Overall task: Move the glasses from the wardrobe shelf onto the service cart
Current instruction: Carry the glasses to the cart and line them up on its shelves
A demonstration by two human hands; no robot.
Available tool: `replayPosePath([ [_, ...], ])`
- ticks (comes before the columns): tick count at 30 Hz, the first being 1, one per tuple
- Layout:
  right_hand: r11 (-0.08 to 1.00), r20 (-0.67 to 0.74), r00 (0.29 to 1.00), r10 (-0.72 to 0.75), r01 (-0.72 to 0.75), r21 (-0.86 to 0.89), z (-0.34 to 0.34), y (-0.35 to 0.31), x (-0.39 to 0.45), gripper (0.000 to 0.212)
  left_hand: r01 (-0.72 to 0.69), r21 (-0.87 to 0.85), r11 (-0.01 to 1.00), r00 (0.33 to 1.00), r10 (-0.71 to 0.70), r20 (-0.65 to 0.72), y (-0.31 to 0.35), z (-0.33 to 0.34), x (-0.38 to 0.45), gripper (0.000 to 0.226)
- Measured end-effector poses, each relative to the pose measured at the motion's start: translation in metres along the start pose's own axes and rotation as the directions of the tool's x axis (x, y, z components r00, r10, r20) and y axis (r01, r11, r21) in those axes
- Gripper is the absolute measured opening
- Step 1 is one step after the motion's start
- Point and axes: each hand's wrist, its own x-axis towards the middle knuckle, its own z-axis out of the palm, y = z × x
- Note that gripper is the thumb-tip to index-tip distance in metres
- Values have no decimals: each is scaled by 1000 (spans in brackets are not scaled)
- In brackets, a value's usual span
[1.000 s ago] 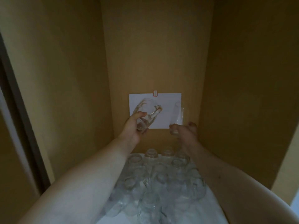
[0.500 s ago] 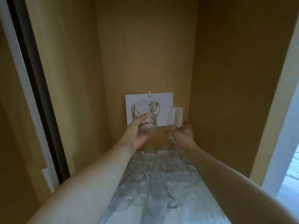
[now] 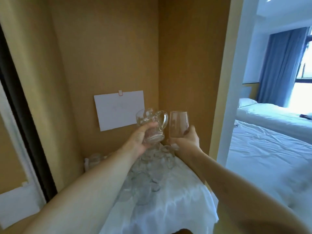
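- The left hand [image 3: 141, 139] grips a clear, ribbed glass mug [image 3: 152, 125] by its base, handle pointing right, above the shelf's white cloth [image 3: 177, 200].
- The right hand [image 3: 184, 140] holds a smooth, clear stemless glass [image 3: 178, 124] upright, just right of the mug.
- More glasses [image 3: 143, 176] stand crowded on the cloth below.

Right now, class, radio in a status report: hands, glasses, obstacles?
Left hand grips handled glass mug. Right hand holds tall plain glass. Both lifted above the glasses on the shelf. Cart not in view; nothing blocking.
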Motion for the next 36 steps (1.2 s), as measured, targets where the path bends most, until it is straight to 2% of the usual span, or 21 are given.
replayPosePath([
  [4, 999, -99, 995, -24, 22, -26, -38, 6, -22, 70, 59, 16, 998, 995, -60, 83, -25, 24, -8, 33],
  [7, 999, -161, 986, -31, 34, 15, -63, 16, -30, 70, 95, 9, 995, 988, -95, 118, -42, 49, -12, 32],
  [10, 999, -229, 973, -25, 32, 26, -92, 23, -39, 79, 113, 29, 993, 979, -117, 168, -61, 76, -15, 56],
  [16, 1000, -338, 941, 12, -15, -7, -166, 45, -50, 87, 117, 98, 988, 947, -140, 288, -104, 139, -12, 75],
  [19, 999, -399, 917, 23, -34, -22, -212, 60, -56, 87, 141, 204, 969, 939, -196, 284, -130, 178, -11, 110],
  [20, 999, -420, 907, 30, -41, -18, -228, 66, -59, 87, 143, 239, 960, 934, -211, 289, -139, 191, -10, 114],
  [24, 996, -507, 860, 52, -80, -34, -291, 87, -70, 89, 151, 302, 941, 890, -262, 373, -175, 247, -16, 85],
  [30, 990, -589, 803, 85, -134, -39, -391, 116, -84, 94, 133, 360, 924, 820, -306, 483, -231, 335, -36, 73],
  [36, 986, -657, 745, 112, -163, -17, -486, 143, -106, 94, 139, 403, 905, 752, -361, 551, -290, 418, -49, 51],
])
